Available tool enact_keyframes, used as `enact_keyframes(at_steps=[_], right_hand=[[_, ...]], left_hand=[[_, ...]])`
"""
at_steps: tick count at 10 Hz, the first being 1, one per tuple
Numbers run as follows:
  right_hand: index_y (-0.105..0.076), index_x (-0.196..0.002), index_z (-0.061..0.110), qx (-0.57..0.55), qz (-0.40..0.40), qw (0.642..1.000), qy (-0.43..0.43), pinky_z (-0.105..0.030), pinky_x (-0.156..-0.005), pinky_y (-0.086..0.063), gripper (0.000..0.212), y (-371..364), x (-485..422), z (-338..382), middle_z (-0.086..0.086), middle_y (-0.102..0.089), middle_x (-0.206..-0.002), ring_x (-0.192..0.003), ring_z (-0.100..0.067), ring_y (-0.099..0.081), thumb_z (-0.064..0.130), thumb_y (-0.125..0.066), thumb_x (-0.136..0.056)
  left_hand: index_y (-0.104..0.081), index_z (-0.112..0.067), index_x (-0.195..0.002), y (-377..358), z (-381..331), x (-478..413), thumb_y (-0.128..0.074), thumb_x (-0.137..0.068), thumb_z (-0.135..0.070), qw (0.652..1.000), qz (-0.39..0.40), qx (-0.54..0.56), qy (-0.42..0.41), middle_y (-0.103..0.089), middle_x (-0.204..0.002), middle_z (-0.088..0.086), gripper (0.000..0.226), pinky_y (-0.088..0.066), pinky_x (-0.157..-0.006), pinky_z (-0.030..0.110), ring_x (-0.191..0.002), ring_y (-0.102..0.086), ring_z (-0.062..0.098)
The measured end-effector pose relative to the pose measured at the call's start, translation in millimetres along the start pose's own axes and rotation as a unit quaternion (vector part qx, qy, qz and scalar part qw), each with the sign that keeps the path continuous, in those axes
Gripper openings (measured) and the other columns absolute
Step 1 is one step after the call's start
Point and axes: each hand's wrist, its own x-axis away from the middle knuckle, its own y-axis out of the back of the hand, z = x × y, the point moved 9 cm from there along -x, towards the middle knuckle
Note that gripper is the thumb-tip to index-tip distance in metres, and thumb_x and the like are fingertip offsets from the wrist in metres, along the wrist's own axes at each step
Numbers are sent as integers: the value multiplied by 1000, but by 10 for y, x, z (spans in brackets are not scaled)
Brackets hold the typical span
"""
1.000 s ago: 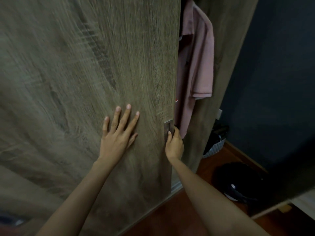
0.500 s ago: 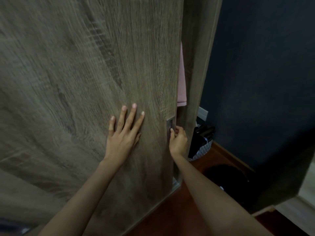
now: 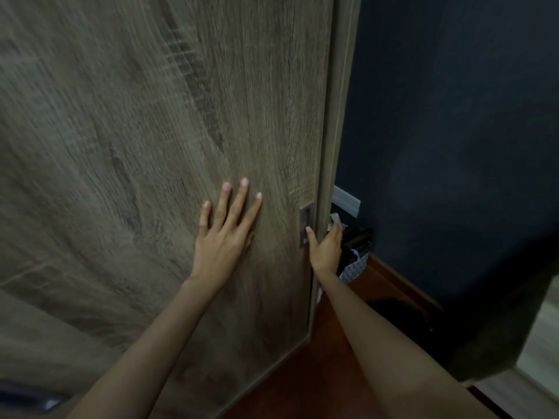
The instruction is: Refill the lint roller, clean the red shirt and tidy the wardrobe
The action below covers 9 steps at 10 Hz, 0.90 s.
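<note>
Our left hand lies flat on the wardrobe door, palm to the wood, all its fingers straight and spread, holding nothing. Our right hand is just beside it, at the door's edge. It is loose and wide, the thumb tip touching the lower part of the small metal handle set into the wood, and the other fingers reaching past the edge toward the side post. We cannot tell whether those fingers touch the post. Nothing is clasped in this hand either.

Between the two hands there is only bare wood grain, blurred in places. Right at the right hand, the door's edge lies against the side post with no gap that we can see, so the inside of the wardrobe is hidden.

Just behind the right hand's fingers a patterned basket stands on the floor with dark things in it. A little above the basket, a pale plate is fixed to the dark blue wall, which fills the space to the right of the hands. Below our right forearm runs a reddish-brown wooden floor, with a dark shape on it too dim to make out.
</note>
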Motion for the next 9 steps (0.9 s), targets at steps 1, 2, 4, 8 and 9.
enact_keyframes(at_steps=[1, 2, 4, 8, 9], right_hand=[[-31, -141, 19, 12, 27, 999, 30, -49, -100, -44, 69, 29, -99, 13, -8, -51, -138, -123, -28, -51, 56, -49, -86], [-39, -131, 19, 45, 30, 996, 77, -50, -97, -45, 60, 53, -139, 61, -8, -62, -122, -111, -28, -59, 58, -43, -86], [-40, -127, 19, 66, 35, 992, 103, -49, -91, -49, 51, 101, -138, 119, -8, -63, -119, -106, -28, -61, 53, -46, -89], [-49, -127, 16, 33, 172, 976, 132, -32, -88, -50, 39, 255, -252, 178, -3, -65, -118, -107, -17, -62, 34, -54, -93], [-51, -130, 13, 50, 200, 965, 163, -30, -91, -47, 35, 472, -360, 247, -6, -63, -121, -111, -20, -59, 26, -46, -98]], left_hand=[[-20, -24, -154, -44, -64, -51, -55, -93, -39, 1000, 0, -1, -2, 8, -162, 6, 72, 10, -118, 46, -149, 9, 27], [-20, -24, -154, -55, -78, -52, -52, -93, -41, 1000, -6, -21, -1, 4, -162, 7, 70, 10, -118, 47, -149, 7, 28], [-22, -26, -153, -56, -75, -61, -56, -92, -42, 1000, -7, -19, 6, 8, -162, 6, 72, 9, -118, 46, -149, 8, 27], [-35, -19, -149, 82, -195, -196, -48, -98, -33, 999, -2, 53, -9, -21, -159, 10, 55, -8, -117, 46, -149, -10, 24], [-38, -11, -147, 228, -269, -404, -46, -99, -23, 992, -11, 125, -2, -28, -157, 12, 50, -14, -117, 47, -147, -20, 25]])
